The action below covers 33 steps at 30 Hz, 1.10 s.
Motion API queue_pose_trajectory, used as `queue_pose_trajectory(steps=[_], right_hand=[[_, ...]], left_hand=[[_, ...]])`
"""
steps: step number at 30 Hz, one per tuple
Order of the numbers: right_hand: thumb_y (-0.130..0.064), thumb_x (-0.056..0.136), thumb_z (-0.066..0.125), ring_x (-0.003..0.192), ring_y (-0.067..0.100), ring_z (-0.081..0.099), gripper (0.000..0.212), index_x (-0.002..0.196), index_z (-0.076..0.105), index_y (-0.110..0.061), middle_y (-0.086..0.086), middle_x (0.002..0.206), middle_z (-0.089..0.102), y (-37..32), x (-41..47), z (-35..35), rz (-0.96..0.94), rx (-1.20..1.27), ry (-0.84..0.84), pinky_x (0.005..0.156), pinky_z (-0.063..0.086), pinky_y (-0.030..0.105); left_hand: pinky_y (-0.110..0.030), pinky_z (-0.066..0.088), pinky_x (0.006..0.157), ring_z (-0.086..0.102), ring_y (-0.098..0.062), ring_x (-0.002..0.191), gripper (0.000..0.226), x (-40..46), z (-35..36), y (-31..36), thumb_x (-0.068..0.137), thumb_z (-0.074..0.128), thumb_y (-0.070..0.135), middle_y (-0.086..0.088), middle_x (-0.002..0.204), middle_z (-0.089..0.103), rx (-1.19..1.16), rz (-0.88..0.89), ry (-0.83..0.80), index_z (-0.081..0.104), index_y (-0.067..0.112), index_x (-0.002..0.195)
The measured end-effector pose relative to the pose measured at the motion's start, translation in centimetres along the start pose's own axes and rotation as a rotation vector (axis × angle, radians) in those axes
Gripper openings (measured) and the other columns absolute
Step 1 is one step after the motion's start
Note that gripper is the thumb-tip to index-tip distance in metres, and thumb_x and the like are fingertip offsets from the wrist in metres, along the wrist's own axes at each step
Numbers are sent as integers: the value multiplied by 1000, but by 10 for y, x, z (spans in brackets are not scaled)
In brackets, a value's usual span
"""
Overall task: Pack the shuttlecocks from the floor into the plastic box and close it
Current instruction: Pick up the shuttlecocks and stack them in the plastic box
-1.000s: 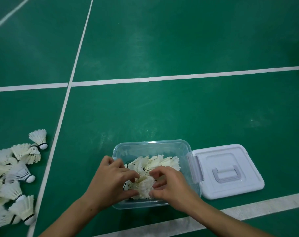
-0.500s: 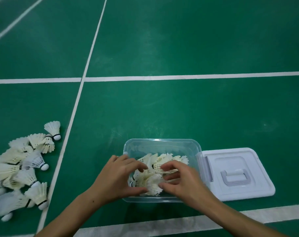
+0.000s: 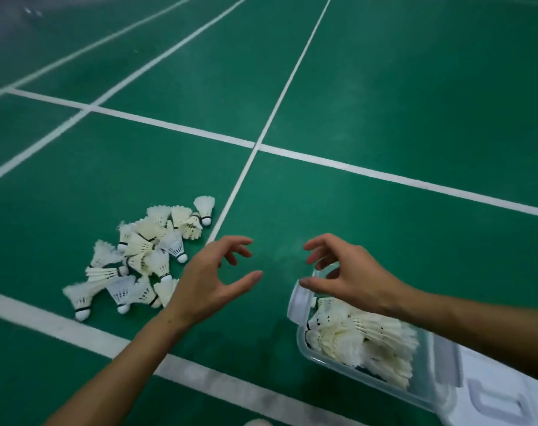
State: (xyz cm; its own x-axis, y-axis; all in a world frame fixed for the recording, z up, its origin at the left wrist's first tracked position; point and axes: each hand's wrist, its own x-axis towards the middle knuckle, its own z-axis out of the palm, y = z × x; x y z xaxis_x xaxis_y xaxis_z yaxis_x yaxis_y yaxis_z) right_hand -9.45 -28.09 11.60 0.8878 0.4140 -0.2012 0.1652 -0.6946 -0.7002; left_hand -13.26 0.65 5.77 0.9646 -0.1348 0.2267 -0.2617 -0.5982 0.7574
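Lifted out of the clear plastic box point(image 3: 310, 344), both hands, left hand point(image 3: 211, 279) and right hand point(image 3: 350, 273), hover empty, fingers loosely spread, near white feathered shuttlecocks point(image 3: 141, 256).

Lid point(image 3: 501, 395) cut off at frame's bottom right; far floor point(image 3: 31, 13) blurred.

An indoor badminton court, shown by the green sports floor point(image 3: 384, 87), white boundary lines point(image 3: 270, 118) and loose feather shuttlecocks point(image 3: 144, 256).
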Motion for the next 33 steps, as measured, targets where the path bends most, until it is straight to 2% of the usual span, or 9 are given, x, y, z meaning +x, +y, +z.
queue_pose_trajectory(steps=[5,9,13,16,20,23,27,30,33], right_hand=[[-46,84,85,102,5,68,55,129,59,-27,-13,110,69,-28,76,63,-121,36,-12,90,61,33],[-44,86,84,101,10,67,54,129,59,-24,-7,112,70,-42,132,124,-177,59,-59,92,60,36],[-42,90,80,109,16,65,54,135,57,-23,-3,122,68,-52,178,178,-195,18,-121,99,56,43],[-35,95,74,120,18,62,50,140,55,-24,1,132,65,-59,199,211,-216,-74,-160,104,54,45],[-29,99,66,125,23,56,43,140,53,-25,3,138,57,-66,220,243,-275,-176,-100,100,54,43],[-14,101,63,131,28,49,43,142,53,-23,2,147,50,-74,242,255,-320,-249,-37,98,56,45],[1,99,60,139,31,45,57,149,47,-25,1,158,45,-77,269,264,-382,-374,-56,105,51,47],[2,94,67,125,32,53,58,145,49,-19,10,141,53,-74,274,264,-415,-453,-51,97,54,45],[-8,93,74,111,31,57,50,138,52,-15,13,127,56,-65,271,262,-432,-498,-36,84,58,43]], left_hand=[[-29,55,78,66,-6,98,54,-34,-49,-71,82,75,65,23,110,70,88,-223,152,59,42,128],[-30,56,79,61,0,96,63,-49,-68,-120,78,77,70,25,111,64,318,-359,186,57,40,129],[-34,55,85,59,-13,104,76,-65,-54,-157,70,69,86,11,116,59,605,-432,136,60,34,125],[-36,55,77,57,-18,102,70,-74,-34,-167,68,70,85,5,116,52,680,-465,150,61,33,115],[-39,54,73,63,-23,99,64,-70,-15,-171,72,72,81,0,127,53,809,-506,161,68,29,109],[-38,54,69,65,-23,95,55,-66,-12,-175,76,71,78,-2,128,54,816,-506,157,71,28,100],[-31,50,50,58,-15,65,52,-61,-19,-178,79,72,74,4,118,54,784,-427,129,68,23,86],[-24,41,44,50,-10,55,51,-62,-25,-179,81,73,70,7,116,50,764,-360,104,60,21,83],[-26,46,45,50,-10,56,49,-69,-27,-179,82,75,66,7,116,50,741,-310,133,58,19,82]])
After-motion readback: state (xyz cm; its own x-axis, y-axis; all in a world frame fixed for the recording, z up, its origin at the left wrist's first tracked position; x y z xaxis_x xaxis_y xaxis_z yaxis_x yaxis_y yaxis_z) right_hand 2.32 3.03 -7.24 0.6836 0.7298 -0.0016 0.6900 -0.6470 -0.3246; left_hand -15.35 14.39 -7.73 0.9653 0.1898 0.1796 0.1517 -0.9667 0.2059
